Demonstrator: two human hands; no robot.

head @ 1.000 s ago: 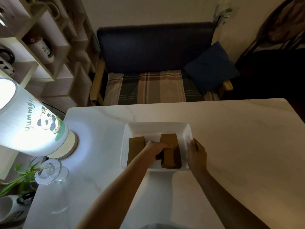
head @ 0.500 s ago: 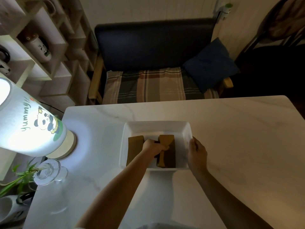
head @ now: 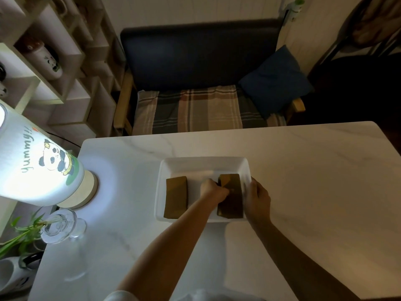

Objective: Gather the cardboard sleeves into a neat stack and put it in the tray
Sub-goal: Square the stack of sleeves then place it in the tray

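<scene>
A white rectangular tray [head: 204, 165] sits mid-table. Inside it lie two brown cardboard sleeve stacks: one [head: 176, 197] on the left side, another [head: 231, 198] on the right side. My left hand [head: 213, 190] is inside the tray with its fingers closed on the left edge of the right stack. My right hand [head: 258, 198] grips the tray's right rim beside that stack. The lower part of the right stack is in shadow.
A lit panda lamp [head: 39, 170] stands at the table's left edge, with a clear glass [head: 61, 225] and a green plant [head: 19, 237] in front of it. A sofa [head: 195, 88] sits beyond the table's far edge. Shelves [head: 54, 61] stand at the left.
The right stack has shifted toward the tray's right wall under my left hand. My right hand stays on the right rim. The left stack has not moved.
</scene>
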